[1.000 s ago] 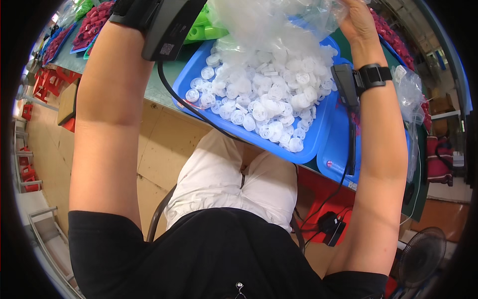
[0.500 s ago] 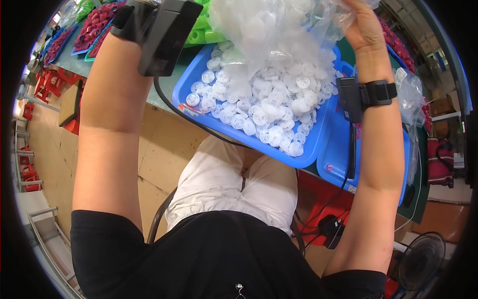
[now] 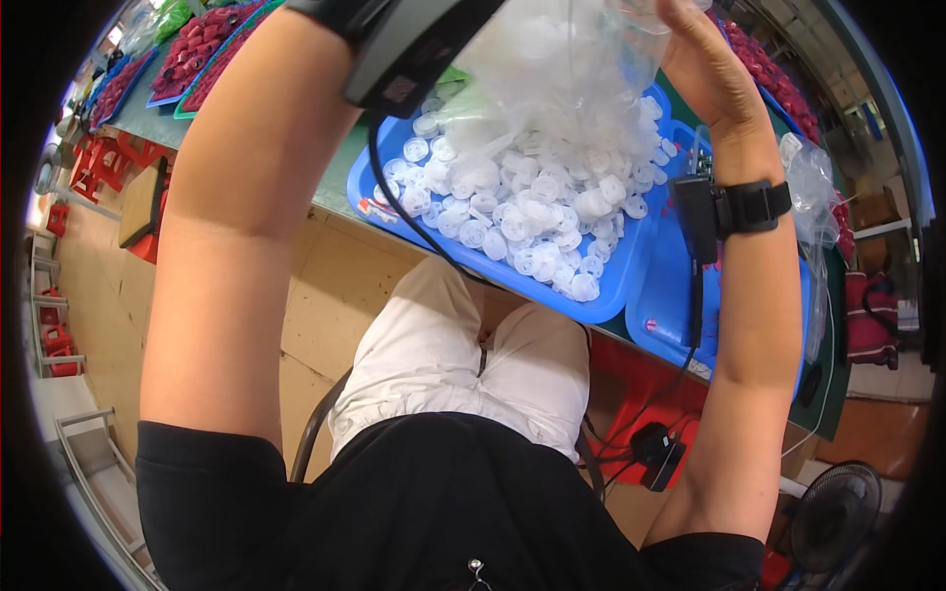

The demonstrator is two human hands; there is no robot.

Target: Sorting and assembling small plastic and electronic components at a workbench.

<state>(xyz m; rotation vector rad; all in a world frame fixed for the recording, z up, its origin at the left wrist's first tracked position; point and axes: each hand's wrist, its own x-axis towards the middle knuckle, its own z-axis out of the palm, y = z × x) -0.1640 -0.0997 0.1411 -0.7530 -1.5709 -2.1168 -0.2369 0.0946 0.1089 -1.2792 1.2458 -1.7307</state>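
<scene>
We log our right hand (image 3: 708,74) half-curled, grip unclear, at a clear plastic bag (image 3: 567,59) above round whitish plastic pieces (image 3: 540,215); left hand unseen.

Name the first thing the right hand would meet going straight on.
Probably the clear plastic bag close beside the right hand, though depth is unclear and the frame crops the hand.

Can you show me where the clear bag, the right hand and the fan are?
Clear bag (image 3: 581,59), head view: the visible middle of its plastic.
Right hand (image 3: 713,79), head view: the middle of the hand.
Fan (image 3: 836,515), head view: its round cage.
</scene>
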